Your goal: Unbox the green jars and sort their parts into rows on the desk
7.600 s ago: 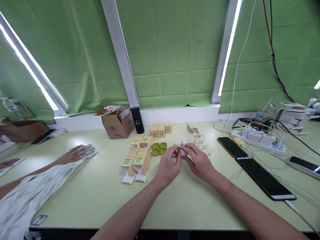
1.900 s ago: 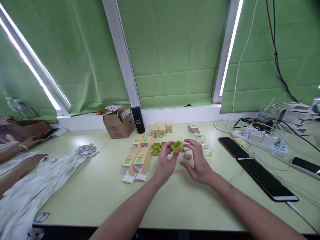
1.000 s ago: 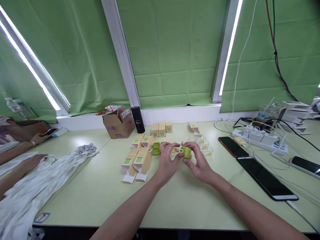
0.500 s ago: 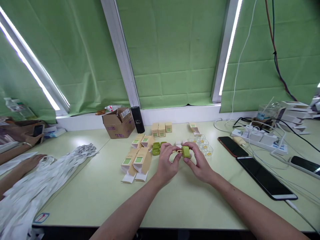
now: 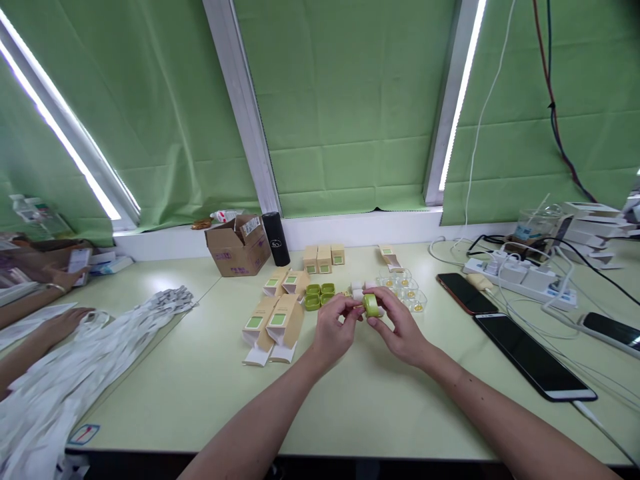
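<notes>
My right hand (image 5: 395, 323) holds a small rounded green case (image 5: 371, 305) between thumb and fingers, above the table. My left hand (image 5: 337, 330) is closed in a pinch against the case's left side; its fingertips hide what they grip there. Just beyond my left hand lies a group of green square cases (image 5: 320, 295). Behind my right hand sit clear plastic trays (image 5: 413, 298) with small yellow spots in them. Small white pieces (image 5: 357, 287) stand between the two groups.
Open tan cartons (image 5: 285, 317) with green labels lie left of my hands, more tan boxes (image 5: 324, 257) behind. A cardboard box (image 5: 237, 247) and black bottle (image 5: 276, 239) stand by the wall. Phones (image 5: 533, 353), cables and a power strip (image 5: 520, 283) fill the right. Another person's hand (image 5: 63, 325) rests beside white straps (image 5: 100, 360).
The green case has turned in my fingers and shows a narrower side. A tan loop at my left fingertips is now hidden. The other person's phone at far left has tilted and looks brighter.
</notes>
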Motion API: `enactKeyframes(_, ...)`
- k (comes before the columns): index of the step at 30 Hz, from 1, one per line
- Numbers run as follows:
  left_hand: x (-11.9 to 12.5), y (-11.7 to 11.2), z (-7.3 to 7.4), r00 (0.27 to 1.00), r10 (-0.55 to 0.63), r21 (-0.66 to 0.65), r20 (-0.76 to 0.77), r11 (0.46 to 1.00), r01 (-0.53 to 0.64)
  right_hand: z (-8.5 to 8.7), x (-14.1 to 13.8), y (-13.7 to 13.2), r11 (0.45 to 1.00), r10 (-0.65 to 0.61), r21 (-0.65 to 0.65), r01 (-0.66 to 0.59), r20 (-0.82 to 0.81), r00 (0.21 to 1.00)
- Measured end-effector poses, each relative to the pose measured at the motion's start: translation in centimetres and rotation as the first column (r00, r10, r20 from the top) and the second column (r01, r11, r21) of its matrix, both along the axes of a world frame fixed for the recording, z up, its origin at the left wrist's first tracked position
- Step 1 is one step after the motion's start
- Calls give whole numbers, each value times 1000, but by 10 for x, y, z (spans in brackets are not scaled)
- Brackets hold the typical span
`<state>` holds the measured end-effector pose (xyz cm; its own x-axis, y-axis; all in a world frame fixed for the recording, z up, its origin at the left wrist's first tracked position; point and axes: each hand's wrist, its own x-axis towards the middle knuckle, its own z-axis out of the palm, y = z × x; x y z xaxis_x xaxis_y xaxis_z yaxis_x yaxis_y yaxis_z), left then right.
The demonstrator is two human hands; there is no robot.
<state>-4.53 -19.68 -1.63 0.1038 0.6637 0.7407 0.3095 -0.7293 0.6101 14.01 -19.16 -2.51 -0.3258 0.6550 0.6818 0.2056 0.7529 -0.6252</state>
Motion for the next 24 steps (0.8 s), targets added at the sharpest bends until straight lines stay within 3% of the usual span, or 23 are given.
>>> enactKeyframes(6, -2, 4, -8, 997, -48, -122, 63, 991, 55, -1, -1, -1, 999, 29, -31, -29, -13, 999)
enactKeyframes(17, -2, 6, -9, 991, -82, -58, 104, 994, 89, -2, 0, -1, 999, 18, -39, -18, 5, 1000)
enactKeyframes(24, 1, 8, -11, 987, -83, -82, 137, 992, 95, -3, -3, -1, 990, 65, -122, -76, -87, 994)
